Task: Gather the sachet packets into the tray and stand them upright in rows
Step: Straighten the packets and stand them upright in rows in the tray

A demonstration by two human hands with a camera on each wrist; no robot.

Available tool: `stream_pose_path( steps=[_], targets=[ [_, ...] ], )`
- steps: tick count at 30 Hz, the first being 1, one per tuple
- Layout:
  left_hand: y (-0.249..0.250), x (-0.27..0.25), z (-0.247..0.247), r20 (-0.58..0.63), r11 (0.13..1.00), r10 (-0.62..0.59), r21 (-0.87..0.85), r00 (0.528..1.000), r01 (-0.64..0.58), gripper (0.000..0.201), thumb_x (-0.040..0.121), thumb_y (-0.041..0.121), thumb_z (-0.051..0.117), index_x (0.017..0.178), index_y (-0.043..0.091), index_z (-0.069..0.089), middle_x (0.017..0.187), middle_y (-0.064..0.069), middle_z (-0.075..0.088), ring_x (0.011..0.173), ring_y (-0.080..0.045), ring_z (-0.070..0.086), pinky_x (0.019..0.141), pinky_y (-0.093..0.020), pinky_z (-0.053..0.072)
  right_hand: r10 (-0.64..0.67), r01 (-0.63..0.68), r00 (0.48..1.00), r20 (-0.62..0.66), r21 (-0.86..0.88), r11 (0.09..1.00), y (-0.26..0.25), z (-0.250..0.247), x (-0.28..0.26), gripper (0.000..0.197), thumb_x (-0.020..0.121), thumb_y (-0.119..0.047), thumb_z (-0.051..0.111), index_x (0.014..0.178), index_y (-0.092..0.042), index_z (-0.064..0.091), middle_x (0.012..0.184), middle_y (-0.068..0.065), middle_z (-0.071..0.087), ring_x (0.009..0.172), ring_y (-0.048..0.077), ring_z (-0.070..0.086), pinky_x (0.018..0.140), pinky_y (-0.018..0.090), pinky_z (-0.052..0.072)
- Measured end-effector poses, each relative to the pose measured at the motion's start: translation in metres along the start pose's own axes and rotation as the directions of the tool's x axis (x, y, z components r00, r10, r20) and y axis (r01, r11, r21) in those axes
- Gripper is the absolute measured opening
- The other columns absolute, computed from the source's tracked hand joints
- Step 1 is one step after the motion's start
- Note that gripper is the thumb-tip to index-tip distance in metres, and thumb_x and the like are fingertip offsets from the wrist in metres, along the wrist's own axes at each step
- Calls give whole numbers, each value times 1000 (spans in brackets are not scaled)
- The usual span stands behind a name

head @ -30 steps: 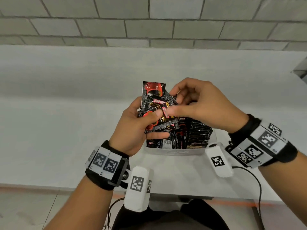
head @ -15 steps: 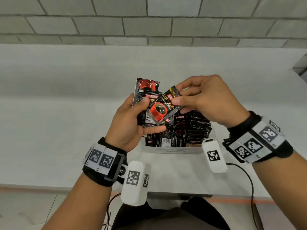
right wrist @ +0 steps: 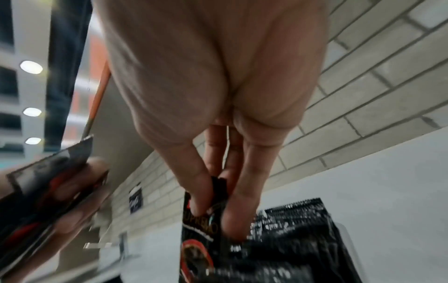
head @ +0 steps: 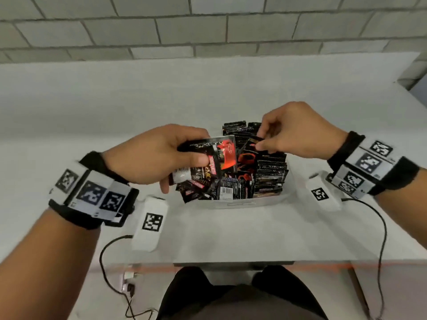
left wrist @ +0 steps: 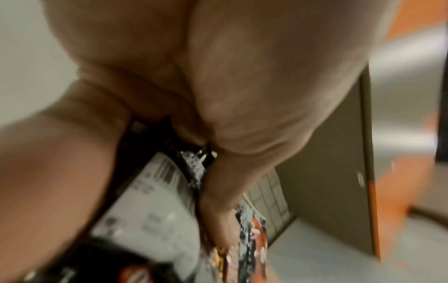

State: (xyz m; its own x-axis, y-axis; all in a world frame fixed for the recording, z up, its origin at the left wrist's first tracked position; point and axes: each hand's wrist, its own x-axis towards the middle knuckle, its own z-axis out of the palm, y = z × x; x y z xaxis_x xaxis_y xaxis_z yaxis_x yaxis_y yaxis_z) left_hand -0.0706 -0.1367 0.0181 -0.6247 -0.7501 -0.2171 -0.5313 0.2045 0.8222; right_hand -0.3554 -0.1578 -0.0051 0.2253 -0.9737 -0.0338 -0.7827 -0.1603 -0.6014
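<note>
Sachets: glossy black, red cup print, gold lettering, white barcode panel on back. Your left hand (head: 159,155) grips small stack (head: 208,162), count unclear, fingers curled round it, above tray's left end. Your right hand (head: 298,132) pinches one sachet (head: 250,146) by top edge, thumb against fingers, lower part down among packets in tray (head: 272,200). One tray on table (head: 231,232). Right side: sachets upright in tight rows (head: 270,172); front left: loose jumble (head: 208,188). Too many to count.

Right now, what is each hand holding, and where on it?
Left hand grips a stack of sachets round its lower half. Right hand pinches one sachet by its top edge.
</note>
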Motion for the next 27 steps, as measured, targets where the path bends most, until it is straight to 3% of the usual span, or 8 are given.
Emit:
stream_pose_path(
  steps=[3, 5, 8, 12, 18, 21, 24, 27],
  targets=[
    [5, 21, 2, 195, 988, -103, 130, 975, 78, 18, 99, 22, 64, 102, 39, 70, 72, 4, 65, 58, -19, 60, 46, -34, 57, -137, 139, 990, 21, -167, 976, -2, 6, 2, 14, 76, -22, 86, 76, -24, 72, 68, -14, 67, 63, -3, 62, 60, 6, 45],
    [4, 39, 9, 273, 976, -173, 180, 946, 127, 21, 98, 20, 66, 111, 36, 70, 66, 9, 64, 57, -14, 59, 45, -28, 54, -203, 209, 978, 47, -227, 951, -3, 9, 4, 14, 77, -22, 84, 75, -23, 70, 70, -15, 65, 63, -3, 60, 60, 7, 43],
    [1, 64, 25, 366, 934, -263, 328, 893, 140, 24, 97, 23, 67, 121, 28, 67, 58, 14, 62, 53, -6, 56, 47, -20, 48, -242, 257, 966, 89, -300, 918, -5, 15, 7, 15, 79, -22, 82, 75, -21, 67, 72, -12, 64, 66, 2, 58, 66, 25, 52],
    [-1, 83, 36, 404, 860, -326, 501, 855, 91, 36, 97, 35, 66, 132, 30, 62, 88, 27, 61, 79, 5, 56, 82, -21, 44, -222, 260, 964, 145, -364, 894, -7, 17, 12, 14, 79, -22, 83, 77, -18, 69, 65, -16, 57, 63, -2, 52, 68, 31, 53],
    [-9, 88, 33, 425, 892, -318, 437, 848, 116, 22, 98, 28, 65, 120, 31, 65, 79, 20, 64, 52, 13, 57, 49, -5, 41, -189, 248, 964, 186, -380, 891, -2, 25, 19, 17, 78, -22, 85, 78, -16, 69, 65, -16, 54, 64, 5, 54, 67, 30, 52],
    [-10, 86, 32, 451, 900, -296, 427, 842, 87, 24, 97, 32, 67, 121, 32, 67, 93, 15, 71, 73, 7, 65, 73, -16, 53, -153, 222, 968, 197, -404, 887, 0, 30, 23, 22, 75, -26, 87, 81, -18, 68, 68, -14, 55, 70, 13, 58, 65, 32, 52],
    [-9, 81, 23, 411, 923, -304, 349, 860, 160, 20, 97, 26, 66, 118, 25, 68, 80, 8, 72, 58, -3, 65, 48, -21, 52, -130, 182, 978, 161, -368, 912, -1, 26, 28, 37, 65, -30, 93, 87, -20, 66, 68, -12, 55, 66, 7, 54, 59, 30, 46],
    [-10, 70, 5, 311, 966, -225, 194, 924, 170, 18, 98, 24, 65, 115, 24, 68, 76, 3, 74, 54, -12, 65, 41, -23, 49, -120, 159, 982, 147, -296, 942, -2, 13, 29, 37, 68, -32, 92, 89, -19, 65, 70, -4, 64, 64, 11, 57, 58, 28, 43]
  ],
)
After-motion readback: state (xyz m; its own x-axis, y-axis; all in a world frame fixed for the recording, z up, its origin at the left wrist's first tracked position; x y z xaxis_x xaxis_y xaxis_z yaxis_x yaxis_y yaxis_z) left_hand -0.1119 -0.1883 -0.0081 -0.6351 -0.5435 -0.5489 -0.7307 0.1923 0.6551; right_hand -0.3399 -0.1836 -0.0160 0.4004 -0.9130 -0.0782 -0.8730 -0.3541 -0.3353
